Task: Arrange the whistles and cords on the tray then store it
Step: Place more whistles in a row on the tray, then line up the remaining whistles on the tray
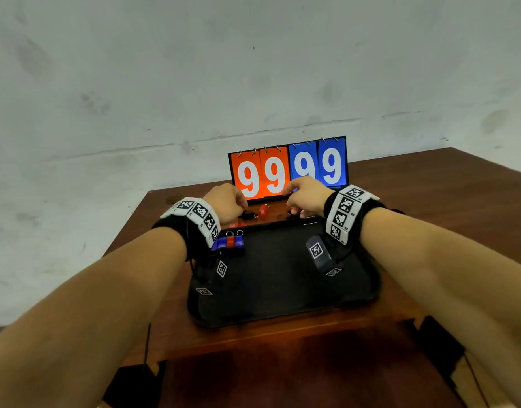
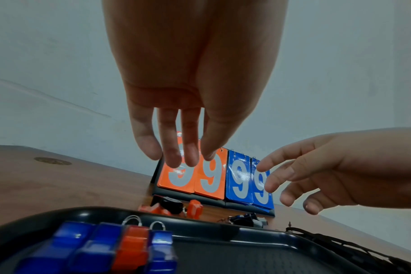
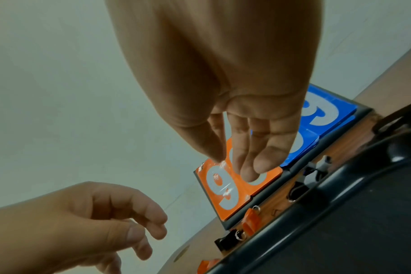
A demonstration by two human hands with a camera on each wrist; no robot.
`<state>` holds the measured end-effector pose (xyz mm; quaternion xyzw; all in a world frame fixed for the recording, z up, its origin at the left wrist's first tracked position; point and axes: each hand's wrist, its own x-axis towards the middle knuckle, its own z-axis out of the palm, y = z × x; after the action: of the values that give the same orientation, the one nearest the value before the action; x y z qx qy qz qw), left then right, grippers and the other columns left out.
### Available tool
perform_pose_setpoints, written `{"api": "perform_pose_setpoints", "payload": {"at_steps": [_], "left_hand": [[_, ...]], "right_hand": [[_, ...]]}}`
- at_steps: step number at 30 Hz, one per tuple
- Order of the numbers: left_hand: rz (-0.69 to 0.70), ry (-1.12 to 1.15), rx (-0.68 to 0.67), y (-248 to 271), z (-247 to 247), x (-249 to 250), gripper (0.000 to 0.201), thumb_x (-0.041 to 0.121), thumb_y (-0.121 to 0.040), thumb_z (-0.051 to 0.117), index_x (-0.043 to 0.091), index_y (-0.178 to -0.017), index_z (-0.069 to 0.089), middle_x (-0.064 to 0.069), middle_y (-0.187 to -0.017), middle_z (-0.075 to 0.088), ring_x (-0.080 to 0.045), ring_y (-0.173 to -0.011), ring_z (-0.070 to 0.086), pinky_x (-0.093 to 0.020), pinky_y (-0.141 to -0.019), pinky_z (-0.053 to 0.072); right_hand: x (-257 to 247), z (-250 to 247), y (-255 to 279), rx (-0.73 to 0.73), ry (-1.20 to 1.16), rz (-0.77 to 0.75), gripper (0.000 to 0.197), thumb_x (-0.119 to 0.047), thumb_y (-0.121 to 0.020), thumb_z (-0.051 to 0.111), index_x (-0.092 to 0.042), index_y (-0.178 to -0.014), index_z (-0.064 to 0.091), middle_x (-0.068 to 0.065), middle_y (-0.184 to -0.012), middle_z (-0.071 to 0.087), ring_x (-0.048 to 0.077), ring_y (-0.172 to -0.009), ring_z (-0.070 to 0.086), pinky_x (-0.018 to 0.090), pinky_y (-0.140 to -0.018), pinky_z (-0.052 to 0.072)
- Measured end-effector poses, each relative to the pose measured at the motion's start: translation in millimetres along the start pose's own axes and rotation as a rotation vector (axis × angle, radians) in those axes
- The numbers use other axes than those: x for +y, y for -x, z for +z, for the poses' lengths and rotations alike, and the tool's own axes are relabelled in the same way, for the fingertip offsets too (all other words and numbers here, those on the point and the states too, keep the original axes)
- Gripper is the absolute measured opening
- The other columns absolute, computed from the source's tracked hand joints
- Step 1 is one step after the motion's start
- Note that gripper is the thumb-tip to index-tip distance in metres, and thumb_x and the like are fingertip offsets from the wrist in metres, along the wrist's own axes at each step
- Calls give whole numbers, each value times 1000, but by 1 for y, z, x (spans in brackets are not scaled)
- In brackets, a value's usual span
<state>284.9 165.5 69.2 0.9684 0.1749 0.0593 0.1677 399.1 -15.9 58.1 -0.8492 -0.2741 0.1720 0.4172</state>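
Observation:
A black tray lies on the wooden table. Several blue and red whistles sit side by side in its far left corner, close under my left wrist. Beyond the far rim, loose on the table, lie a black whistle, a red whistle and a dark blue one. My left hand hovers over the black whistle with its fingers hanging straight, holding nothing. My right hand hovers above the table further right, fingers relaxed and empty. A black braided cord lies by the tray's right rim.
A flip scoreboard reading 99 in orange and 99 in blue stands just behind the loose whistles, close to both hands. The table runs back to a grey wall. Its front edge is just below the tray.

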Motion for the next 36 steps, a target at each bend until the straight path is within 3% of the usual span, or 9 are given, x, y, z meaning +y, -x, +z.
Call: {"api": "perform_pose_setpoints", "payload": {"at_steps": [8, 13, 20, 24, 28, 31, 33, 34, 36], "left_hand": [[46, -8, -67, -19, 22, 43, 20, 8, -90, 60, 20, -101, 72, 0, -112, 67, -17, -106, 61, -29, -93, 49], [32, 3, -86, -29, 32, 61, 24, 4, -89, 57, 18, -102, 71, -3, -114, 66, -21, -106, 62, -33, -95, 51], [29, 3, -107, -47, 51, 74, 25, 3, -90, 56, 16, -105, 71, -4, -115, 66, -20, -107, 60, -31, -93, 50], [-4, -18, -110, -60, 54, 77, 27, 1, -90, 54, 15, -105, 70, -5, -114, 66, -21, -105, 61, -33, -92, 52], [-45, -29, -75, -69, 40, 62, 25, 0, -90, 56, 15, -101, 72, -4, -111, 67, -21, -100, 64, -30, -84, 53], [-109, -21, -41, -70, 24, 39, 23, -1, -89, 58, 15, -93, 74, -6, -110, 69, -19, -96, 64, -30, -79, 53], [-137, -28, -20, -68, 17, 26, 22, -1, -90, 58, 11, -96, 75, -5, -106, 70, -15, -85, 61, -26, -71, 48], [-150, -32, -15, -66, 14, 20, 23, -2, -90, 57, 10, -99, 75, -5, -103, 70, -14, -82, 59, -25, -70, 46], [-165, -24, -9, -64, 11, 11, 26, -4, -89, 56, 8, -101, 75, -3, -93, 67, -16, -81, 58, -25, -72, 45]], "right_hand": [[36, -41, 7, 40, -32, 79, 32, 5, -89, 53, -7, -117, 60, 12, -84, 62, 18, -65, 58, 29, -59, 54], [52, -51, 2, 24, -24, 110, 33, 4, -90, 52, -11, -117, 63, 10, -93, 63, 19, -78, 61, 36, -78, 58], [63, -57, -12, -81, 62, 127, 42, 3, -89, 57, -17, -126, 61, 5, -105, 62, 17, -87, 59, 32, -84, 56], [60, -56, -22, -128, 133, 107, 48, 2, -89, 57, -19, -131, 59, 2, -124, 62, 18, -105, 60, 33, -91, 55], [52, -53, -32, -170, 182, 62, 45, 1, -91, 56, -15, -132, 59, 6, -124, 62, 18, -98, 60, 21, -67, 51], [45, -45, -37, -170, 210, 15, 44, 2, -92, 55, -15, -133, 58, 7, -128, 58, 13, -87, 57, 18, -68, 47], [38, -38, -40, -177, 213, -11, 43, 0, -93, 55, -15, -133, 58, 6, -126, 58, 9, -75, 56, 13, -55, 45], [34, -32, -43, -181, 230, -30, 42, -1, -93, 56, -15, -133, 58, 6, -128, 57, 9, -77, 57, 13, -57, 45], [28, -24, -46, -188, 295, -68, 43, -5, -93, 58, -16, -134, 58, 5, -135, 54, 14, -102, 59, 15, -78, 45]]}}
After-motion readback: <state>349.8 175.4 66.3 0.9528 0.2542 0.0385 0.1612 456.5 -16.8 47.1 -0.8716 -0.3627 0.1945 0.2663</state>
